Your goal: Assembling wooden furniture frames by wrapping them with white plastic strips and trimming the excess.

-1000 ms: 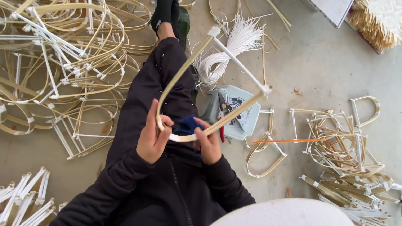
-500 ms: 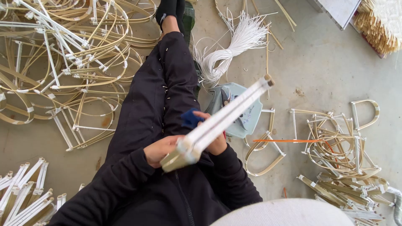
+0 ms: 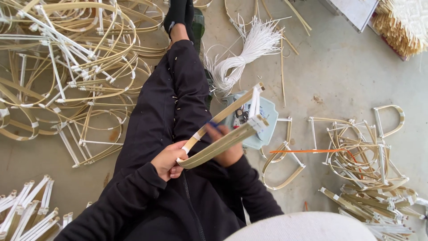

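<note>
A pale rounded surface fills the lowest edge of the view. Above it, the person sits in black clothing with both hands at the lap. The left hand is closed around the near end of a bent bamboo-strip frame, thumb and fingers pinching the curved tip. The right hand lies just behind the same frame, fingers wrapped on its underside; the strip partly hides them. The frame rises obliquely up and to the right, its far end crossed by white bars. Behind it a light blue tray sits on the concrete floor. Right of the tray lie finished frames in a loose heap. Left of the legs spreads a large tangle of frames. Farther off lies a bundle of white cord.
</note>
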